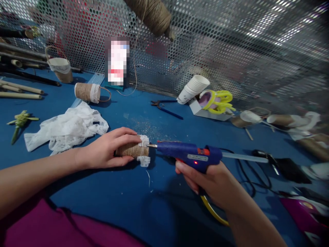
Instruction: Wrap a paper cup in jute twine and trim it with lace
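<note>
My left hand [122,145] is closed around a small twine-wrapped cup [136,151] lying on its side on the blue table. White lace trim [144,161] lies along the cup's right end, with a gap where twine shows. In my right hand [203,176] is a blue hot glue gun [180,151], gripped by its handle, its small red light lit. The gun's metal nozzle points left and meets or nearly meets the cup's end by the lace. A clear glue stick [245,157] juts from the gun's back.
Crumpled white lace [74,127] lies left. Behind are a finished-looking twine cup [87,92], pliers [167,109], stacked paper cups [194,88] and a phone [117,63] against a perforated metal screen [89,41]. A black cord [241,168] loops at right. A twine spool [151,17] hangs above.
</note>
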Demonstrator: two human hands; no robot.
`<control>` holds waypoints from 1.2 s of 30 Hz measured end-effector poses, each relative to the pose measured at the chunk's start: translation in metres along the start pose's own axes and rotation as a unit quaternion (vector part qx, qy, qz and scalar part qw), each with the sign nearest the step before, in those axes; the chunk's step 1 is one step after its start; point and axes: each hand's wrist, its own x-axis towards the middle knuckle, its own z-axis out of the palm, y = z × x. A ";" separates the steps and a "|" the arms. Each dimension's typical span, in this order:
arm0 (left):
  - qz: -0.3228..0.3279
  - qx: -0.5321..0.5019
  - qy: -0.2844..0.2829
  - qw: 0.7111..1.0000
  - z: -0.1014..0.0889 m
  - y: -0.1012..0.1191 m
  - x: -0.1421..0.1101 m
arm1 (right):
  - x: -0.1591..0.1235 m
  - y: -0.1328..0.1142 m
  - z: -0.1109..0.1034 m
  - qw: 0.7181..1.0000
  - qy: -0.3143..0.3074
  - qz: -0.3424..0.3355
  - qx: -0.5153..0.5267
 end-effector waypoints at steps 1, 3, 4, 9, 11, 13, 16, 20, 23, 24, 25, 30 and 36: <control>-0.003 -0.002 -0.001 1.000 0.000 -0.001 0.000 | -0.001 -0.002 0.000 1.000 0.002 0.004 0.002; -0.007 -0.005 0.000 1.000 0.000 -0.001 0.000 | -0.003 -0.004 -0.001 1.000 -0.004 0.016 0.003; -0.006 -0.008 0.002 1.000 0.000 -0.002 0.000 | -0.004 -0.005 -0.002 1.000 -0.009 0.021 0.003; -0.007 -0.014 0.008 1.000 0.001 -0.002 -0.001 | 0.001 -0.001 -0.004 0.999 -0.032 0.003 -0.011; -0.008 -0.014 0.006 1.000 0.002 -0.002 -0.001 | 0.005 0.002 -0.003 0.999 -0.049 -0.005 -0.008; -0.008 -0.015 0.007 1.000 0.002 -0.002 -0.001 | 0.009 0.005 -0.002 0.998 -0.065 -0.002 0.004; -0.013 -0.021 0.007 1.000 0.002 -0.001 -0.001 | 0.011 0.009 -0.001 0.997 -0.077 0.008 0.015; -0.032 -0.032 0.001 0.999 0.000 -0.001 0.000 | 0.008 0.011 -0.002 0.997 -0.076 0.009 0.002; -0.036 -0.037 0.005 0.999 0.000 -0.003 0.001 | 0.005 0.011 -0.004 0.997 -0.075 0.012 -0.011; -0.035 -0.038 0.005 0.999 0.000 -0.003 0.001 | 0.004 0.011 -0.004 0.997 -0.073 0.012 -0.014; -0.033 -0.039 0.005 0.999 0.000 -0.003 0.000 | 0.004 0.012 -0.004 0.997 -0.071 0.010 -0.016; -0.026 -0.041 0.006 0.999 0.001 -0.002 0.001 | 0.007 0.012 -0.004 0.998 -0.065 0.000 0.008; -0.028 -0.046 0.005 0.999 0.002 -0.002 0.000 | 0.009 0.009 -0.003 0.996 -0.083 0.019 0.014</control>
